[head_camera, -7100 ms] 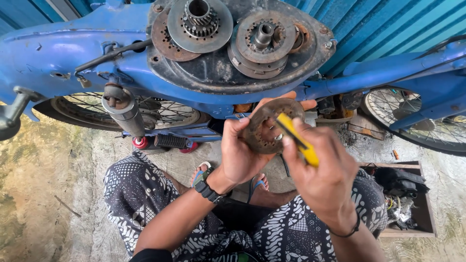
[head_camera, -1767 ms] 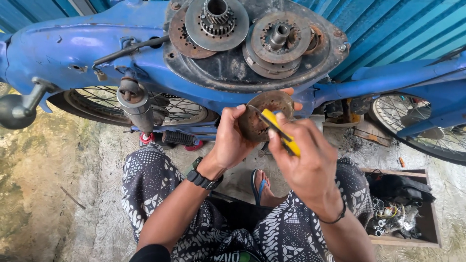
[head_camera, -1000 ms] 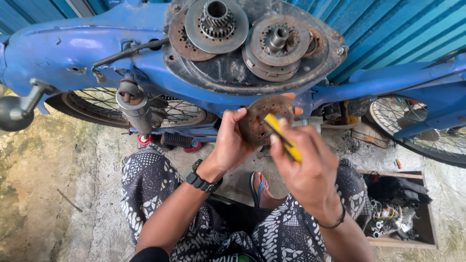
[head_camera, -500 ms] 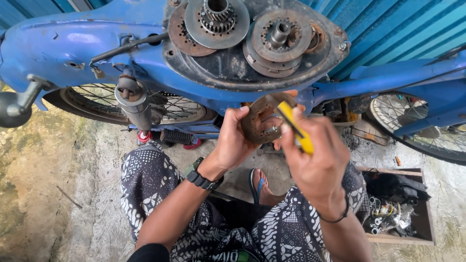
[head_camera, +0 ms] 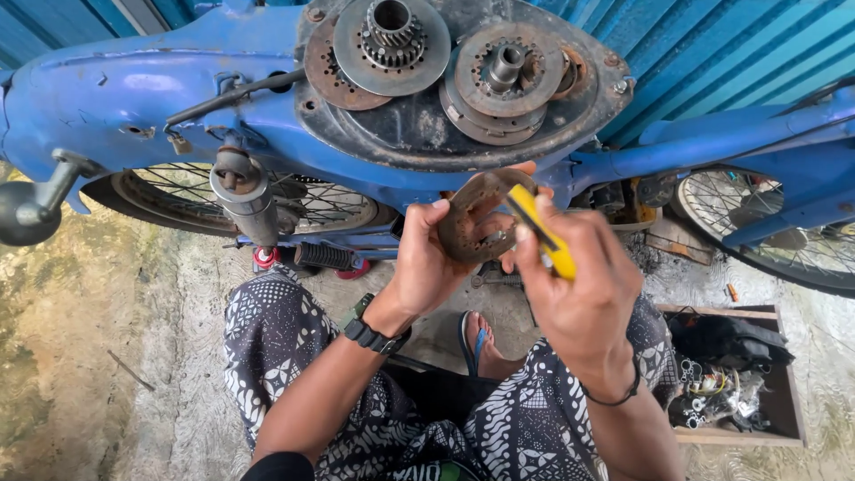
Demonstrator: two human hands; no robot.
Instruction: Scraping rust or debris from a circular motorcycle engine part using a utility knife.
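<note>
My left hand (head_camera: 427,258) holds a rusty round metal disc (head_camera: 470,218) up in front of me, fingers curled round its left rim. My right hand (head_camera: 579,281) grips a yellow-handled tool (head_camera: 541,233) and presses its tip against the disc's right side. Both hands are just below the open engine case (head_camera: 445,125) of a blue motorbike lying on its side. Two round clutch assemblies (head_camera: 392,40) (head_camera: 506,67) sit exposed on that case. A black watch is on my left wrist and a thin black band on my right.
A spoked wheel (head_camera: 249,200) lies behind the frame at left, another wheel (head_camera: 775,232) at right. A wooden box (head_camera: 730,383) of small parts sits on the concrete at my right knee. Blue corrugated wall behind. A foot peg (head_camera: 325,256) and a sandalled foot (head_camera: 476,343) lie below my hands.
The disc has been turned in my left hand over the frames, and my right hand with the yellow tool has shifted along its edge. The view has moved slightly.
</note>
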